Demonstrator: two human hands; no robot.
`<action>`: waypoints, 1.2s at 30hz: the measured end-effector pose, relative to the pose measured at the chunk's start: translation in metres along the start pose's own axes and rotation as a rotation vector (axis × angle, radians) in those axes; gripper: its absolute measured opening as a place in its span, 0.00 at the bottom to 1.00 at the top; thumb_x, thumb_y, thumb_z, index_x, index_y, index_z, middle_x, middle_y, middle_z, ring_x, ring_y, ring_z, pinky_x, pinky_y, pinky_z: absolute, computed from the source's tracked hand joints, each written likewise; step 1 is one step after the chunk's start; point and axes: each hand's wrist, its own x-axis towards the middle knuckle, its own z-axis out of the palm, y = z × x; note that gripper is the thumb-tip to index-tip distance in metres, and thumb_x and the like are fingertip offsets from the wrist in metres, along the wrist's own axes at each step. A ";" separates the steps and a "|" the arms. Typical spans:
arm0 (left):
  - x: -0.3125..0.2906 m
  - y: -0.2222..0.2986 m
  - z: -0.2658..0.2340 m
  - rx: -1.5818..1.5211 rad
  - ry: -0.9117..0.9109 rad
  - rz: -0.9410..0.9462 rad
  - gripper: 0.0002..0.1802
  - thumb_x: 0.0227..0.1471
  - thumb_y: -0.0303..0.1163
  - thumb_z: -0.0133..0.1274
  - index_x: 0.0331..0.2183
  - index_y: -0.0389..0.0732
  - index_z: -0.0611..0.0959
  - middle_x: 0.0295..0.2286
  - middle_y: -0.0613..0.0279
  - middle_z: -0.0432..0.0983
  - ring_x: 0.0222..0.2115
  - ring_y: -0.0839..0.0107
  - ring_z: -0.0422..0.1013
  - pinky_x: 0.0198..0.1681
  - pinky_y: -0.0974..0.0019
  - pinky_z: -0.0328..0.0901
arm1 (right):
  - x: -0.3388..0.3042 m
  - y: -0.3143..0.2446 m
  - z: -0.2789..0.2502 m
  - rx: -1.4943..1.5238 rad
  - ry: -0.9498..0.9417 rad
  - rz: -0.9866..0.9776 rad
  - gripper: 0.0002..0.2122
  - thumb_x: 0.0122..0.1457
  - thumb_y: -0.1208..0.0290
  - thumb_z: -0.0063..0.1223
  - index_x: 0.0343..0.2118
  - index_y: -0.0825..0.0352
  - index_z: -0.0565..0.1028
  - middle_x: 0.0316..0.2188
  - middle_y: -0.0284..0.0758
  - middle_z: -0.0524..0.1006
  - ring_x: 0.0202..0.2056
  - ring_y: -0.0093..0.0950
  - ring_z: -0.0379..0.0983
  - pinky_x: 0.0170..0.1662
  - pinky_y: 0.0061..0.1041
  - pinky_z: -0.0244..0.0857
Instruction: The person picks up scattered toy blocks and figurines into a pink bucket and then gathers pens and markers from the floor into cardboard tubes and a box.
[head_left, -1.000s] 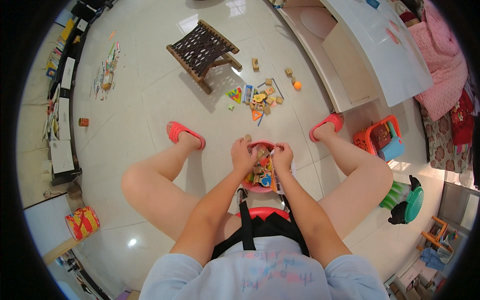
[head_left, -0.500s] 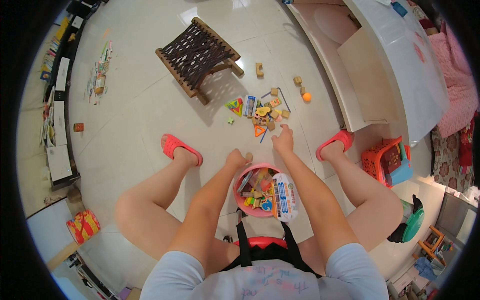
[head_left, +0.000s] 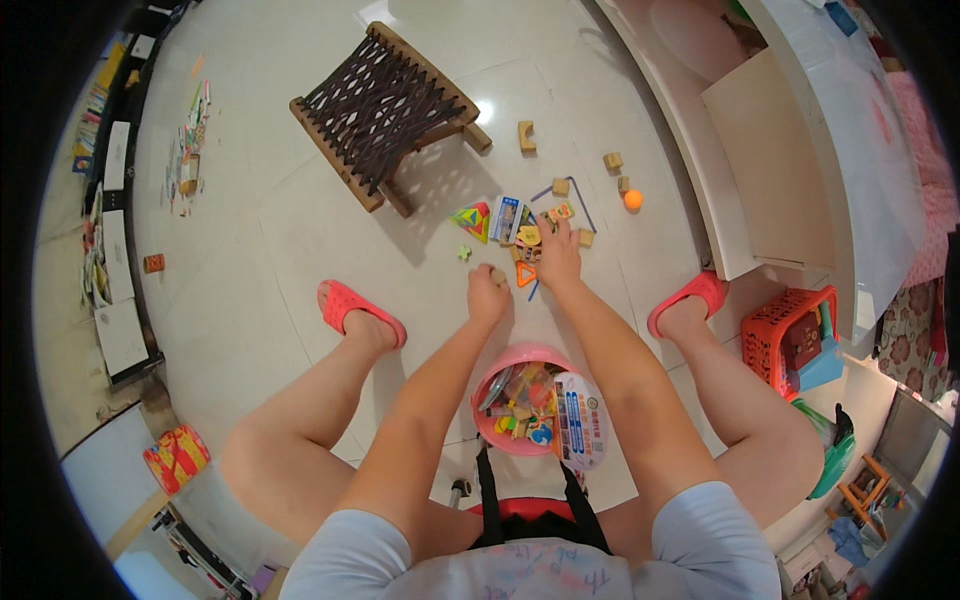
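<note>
My left hand (head_left: 487, 295) is closed round a small wooden block (head_left: 498, 276), just left of a pile of toys on the tiled floor. My right hand (head_left: 560, 258) reaches over the pile with its fingers apart, covering some of the pieces. Around it lie a blue-and-white card box (head_left: 509, 218), a yellow toy piece (head_left: 529, 236), an orange triangle (head_left: 525, 275) and a wooden block (head_left: 586, 238). A colourful triangular toy (head_left: 472, 221) and a green flower-shaped piece (head_left: 464, 253) lie to the left. Between my legs stands a pink bucket (head_left: 478, 415) full of mixed toys.
A wooden stool with a dark woven seat (head_left: 385, 110) stands beyond the pile. An orange ball (head_left: 633, 200) and loose wooden blocks lie to the right. An orange basket (head_left: 764, 330) is beside my right foot. Sticks and pens (head_left: 190, 150) are scattered at far left.
Both hands have moved forward, away from the bucket. The left has carried the wooden block up beside the pile, and the right is now over the toys.
</note>
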 end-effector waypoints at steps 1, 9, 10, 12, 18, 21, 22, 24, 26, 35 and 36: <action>0.006 0.000 0.002 -0.002 -0.004 -0.004 0.18 0.35 0.25 0.52 0.34 0.36 0.70 0.32 0.44 0.65 0.33 0.49 0.65 0.38 0.57 0.62 | 0.001 0.005 0.004 -0.033 -0.003 -0.041 0.32 0.34 0.79 0.58 0.48 0.53 0.63 0.45 0.41 0.59 0.47 0.42 0.55 0.43 0.34 0.61; 0.010 0.008 0.029 -0.142 -0.089 -0.044 0.32 0.33 0.26 0.56 0.44 0.42 0.65 0.35 0.47 0.65 0.35 0.51 0.65 0.39 0.60 0.62 | -0.034 0.006 0.040 0.305 -0.015 0.141 0.27 0.35 0.85 0.52 0.44 0.60 0.65 0.37 0.41 0.62 0.40 0.38 0.62 0.41 0.30 0.62; 0.009 0.006 0.032 -0.186 -0.107 -0.074 0.34 0.32 0.26 0.58 0.45 0.42 0.64 0.37 0.47 0.66 0.34 0.52 0.66 0.39 0.61 0.63 | -0.037 0.008 0.044 0.404 0.020 0.170 0.27 0.35 0.86 0.50 0.44 0.61 0.65 0.35 0.41 0.64 0.38 0.36 0.65 0.40 0.29 0.62; 0.011 -0.009 0.033 -0.387 -0.136 -0.133 0.35 0.32 0.24 0.57 0.46 0.43 0.63 0.37 0.48 0.66 0.32 0.55 0.67 0.35 0.63 0.64 | -0.041 0.000 0.050 0.514 0.048 0.184 0.26 0.35 0.87 0.49 0.43 0.63 0.65 0.34 0.41 0.66 0.37 0.34 0.67 0.39 0.27 0.63; -0.006 0.030 0.006 -0.852 -0.358 -0.397 0.35 0.37 0.18 0.52 0.48 0.45 0.59 0.31 0.56 0.68 0.23 0.69 0.68 0.20 0.69 0.64 | -0.054 0.009 0.041 0.592 0.079 0.150 0.21 0.37 0.87 0.46 0.39 0.65 0.68 0.31 0.42 0.70 0.31 0.36 0.70 0.35 0.30 0.64; -0.017 0.036 -0.017 -0.859 -0.379 -0.398 0.34 0.39 0.17 0.49 0.49 0.46 0.57 0.29 0.57 0.68 0.20 0.72 0.67 0.17 0.70 0.63 | -0.066 -0.015 0.010 0.702 0.042 0.243 0.19 0.36 0.87 0.47 0.36 0.67 0.69 0.28 0.36 0.73 0.26 0.26 0.71 0.32 0.23 0.66; -0.022 0.040 -0.026 -0.884 -0.391 -0.407 0.34 0.40 0.16 0.48 0.49 0.46 0.57 0.28 0.57 0.68 0.18 0.73 0.66 0.17 0.70 0.63 | -0.071 -0.022 -0.003 0.722 0.002 0.264 0.18 0.36 0.87 0.48 0.36 0.67 0.69 0.28 0.36 0.74 0.26 0.25 0.71 0.32 0.23 0.66; -0.034 0.059 -0.040 -0.868 -0.447 -0.376 0.34 0.41 0.16 0.47 0.49 0.48 0.56 0.32 0.55 0.67 0.23 0.70 0.68 0.22 0.67 0.65 | -0.082 -0.021 -0.020 0.734 -0.020 0.290 0.18 0.36 0.86 0.49 0.36 0.67 0.69 0.28 0.36 0.74 0.27 0.24 0.71 0.32 0.22 0.65; -0.047 0.073 -0.053 -0.846 -0.497 -0.359 0.34 0.41 0.16 0.46 0.50 0.49 0.55 0.36 0.54 0.66 0.28 0.67 0.70 0.27 0.64 0.68 | -0.094 -0.021 -0.034 0.647 0.096 0.172 0.18 0.37 0.85 0.49 0.36 0.67 0.69 0.27 0.36 0.74 0.27 0.24 0.71 0.31 0.22 0.65; -0.136 0.109 -0.073 -0.435 -0.537 -0.171 0.30 0.39 0.19 0.48 0.47 0.40 0.60 0.33 0.50 0.69 0.29 0.64 0.69 0.25 0.65 0.66 | -0.189 -0.016 -0.074 0.538 0.205 0.327 0.15 0.37 0.83 0.52 0.33 0.68 0.70 0.26 0.38 0.75 0.26 0.26 0.72 0.31 0.23 0.66; -0.145 0.102 -0.068 -0.541 -0.534 -0.224 0.29 0.39 0.23 0.50 0.47 0.39 0.62 0.34 0.47 0.69 0.31 0.62 0.70 0.28 0.63 0.66 | -0.200 -0.012 -0.070 0.575 0.169 0.359 0.16 0.37 0.83 0.52 0.33 0.68 0.70 0.25 0.38 0.75 0.26 0.26 0.72 0.30 0.24 0.66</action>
